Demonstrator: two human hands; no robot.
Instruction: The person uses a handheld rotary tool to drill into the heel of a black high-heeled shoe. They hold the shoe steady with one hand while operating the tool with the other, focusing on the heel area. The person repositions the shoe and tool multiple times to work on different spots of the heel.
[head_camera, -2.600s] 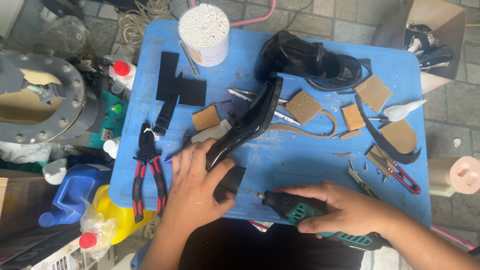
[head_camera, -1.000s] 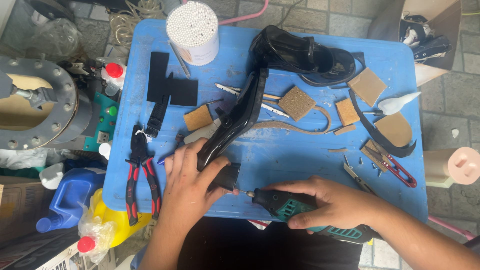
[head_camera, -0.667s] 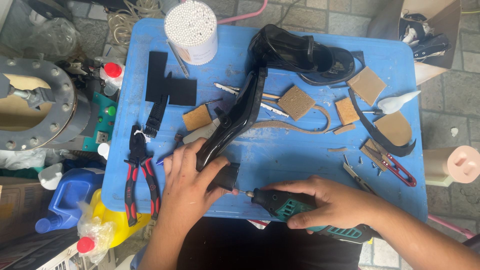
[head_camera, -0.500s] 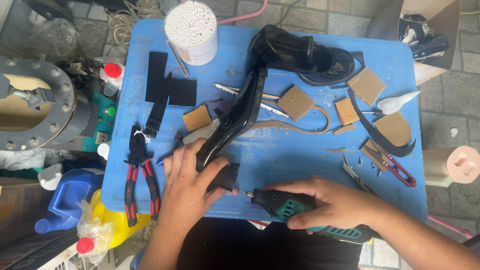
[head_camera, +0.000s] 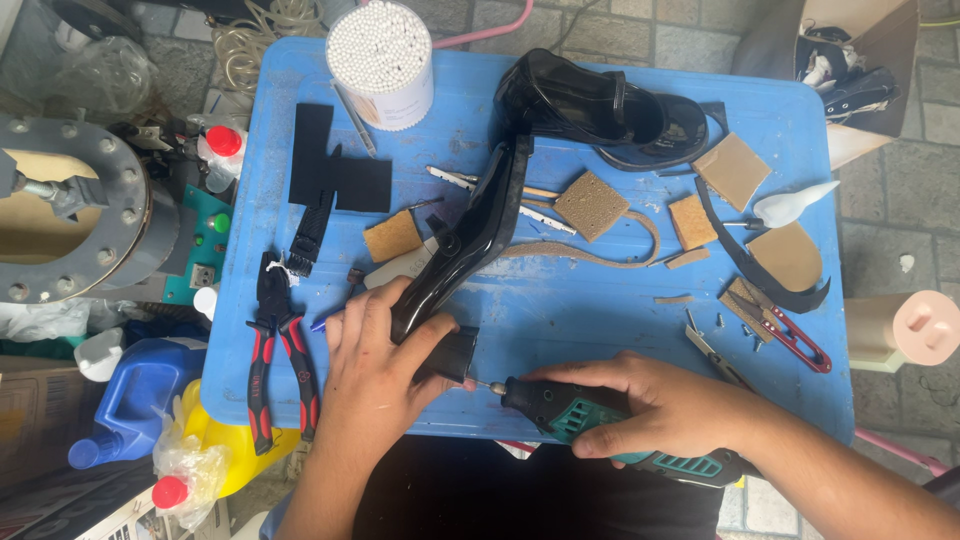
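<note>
Near the lower middle of the frame, on the blue table, the left hand clamps down on a black high-heeled shoe lying on its side, fingers wrapped around its heel end. Just to the right, the right hand grips a teal-and-black rotary tool, its tip touching the heel block. Red-handled pliers lie at lower left.

A blue plastic table stands on a floor of grey paving stones (daylight falls evenly, with soft shadows). To one side sit a grey flanged pipe fitting, a blue jug and a yellow jug; opposite, a cardboard box.
</note>
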